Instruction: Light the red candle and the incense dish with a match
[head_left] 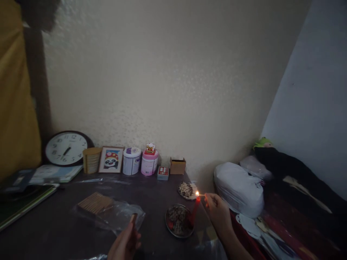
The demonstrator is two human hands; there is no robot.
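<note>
My right hand (216,209) pinches a thin matchstick (202,195) by its end, pointing left. A small flame (197,193) burns at the matchstick's tip, right at the top of a red candle (196,207). The candle stands nearly upright at the right side of a round metal plate (166,224) that holds dark, burnt-looking sticks. Behind it lies a smaller plate (179,193) of pale matchsticks. Lower left, my left hand (125,241) is closed round a narrow brown piece (133,217) whose kind I cannot make out; most of it is hidden by the fingers.
A clear plastic bag (130,211) with ribbed brown pieces (95,203) lies left on the dark table (151,195). Along the wall stand a clock (66,148), a framed panda picture (111,159), canisters (132,161), a small red-topped box (163,173) and a cardboard box (178,167). White bags (238,187) sit right.
</note>
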